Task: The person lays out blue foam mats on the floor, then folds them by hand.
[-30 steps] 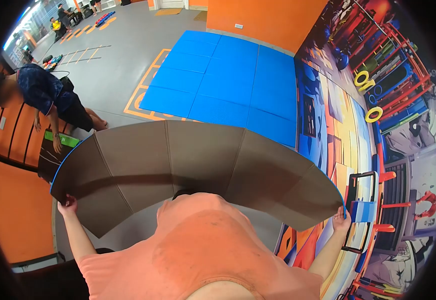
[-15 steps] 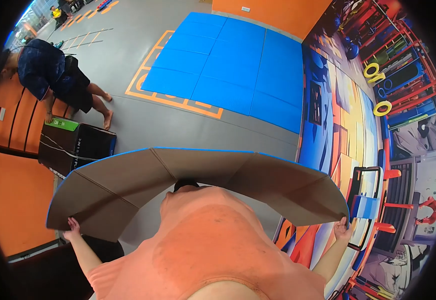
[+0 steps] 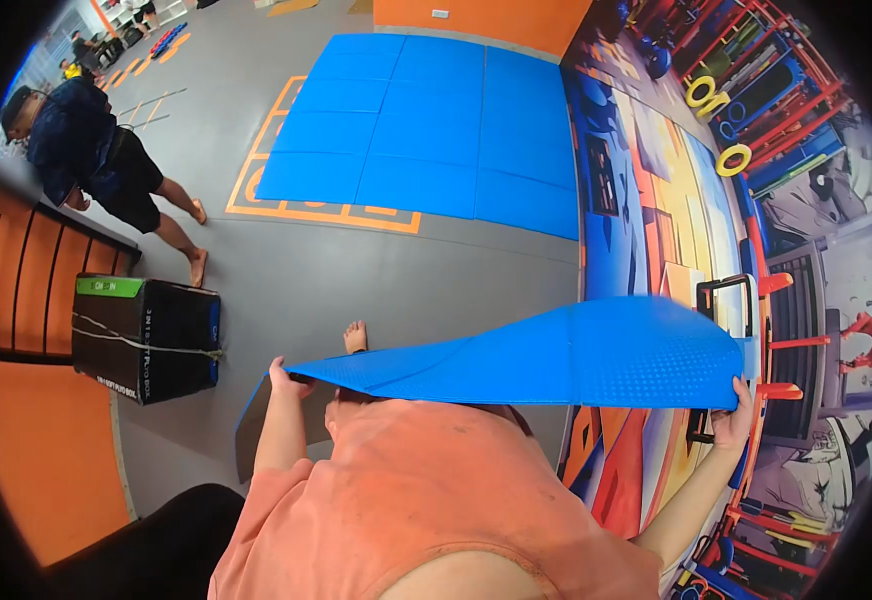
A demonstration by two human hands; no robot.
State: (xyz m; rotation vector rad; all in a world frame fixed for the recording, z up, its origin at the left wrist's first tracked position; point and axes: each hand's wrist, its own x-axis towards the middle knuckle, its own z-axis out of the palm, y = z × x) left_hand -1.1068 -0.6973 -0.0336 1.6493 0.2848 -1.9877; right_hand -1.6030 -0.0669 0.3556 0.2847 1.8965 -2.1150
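Blue folding mat (image 3: 576, 355), textured side up, we hold it level, our left hand (image 3: 284, 380) curled over its left edge, right hand (image 3: 731, 425) gripping its right corner, black box (image 3: 146, 335) nearby.

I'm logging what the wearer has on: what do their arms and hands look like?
The left hand and right hand are bare: no gloves, watch or bands visible. Arms are uncovered below the short sleeves of a salmon-orange T-shirt.
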